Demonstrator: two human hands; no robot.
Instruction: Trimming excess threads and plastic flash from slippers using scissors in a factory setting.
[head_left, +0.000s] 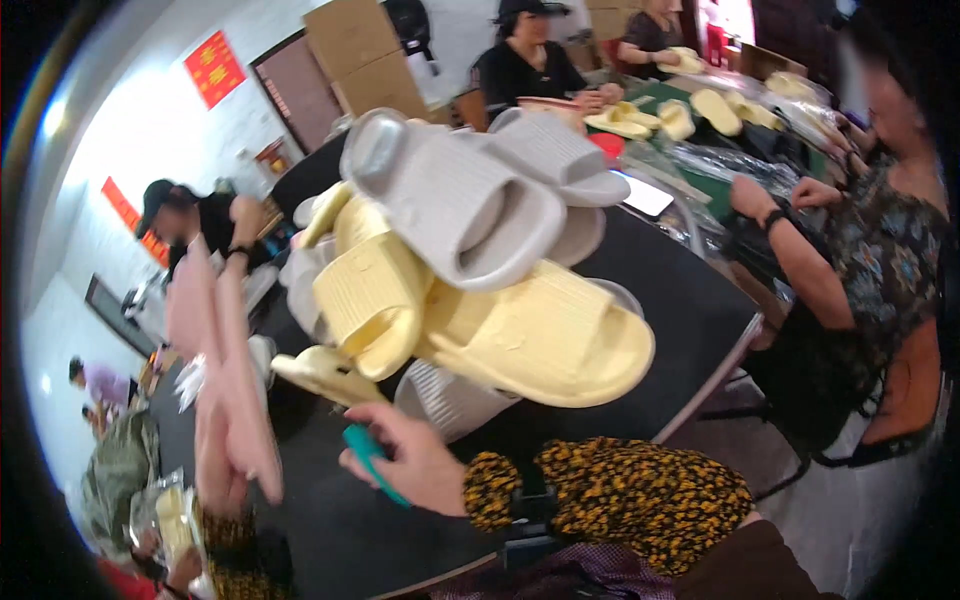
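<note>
Item: pale pink moulded foam slipper (225, 380), judged light, soft and flexible, best gripped at the heel end; grasped there by the left hand (222, 490), fingers clenched. Small teal tool (372, 458) is clasped in the right hand (410, 465) fingers, above the black counter (690, 310), just below heaped yellow and grey foam slippers (470, 270).

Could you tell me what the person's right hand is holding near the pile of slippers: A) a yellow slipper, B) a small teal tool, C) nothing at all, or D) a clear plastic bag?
B: the right hand is closed around a small teal tool, just below the pile of slippers on the black table.
</note>
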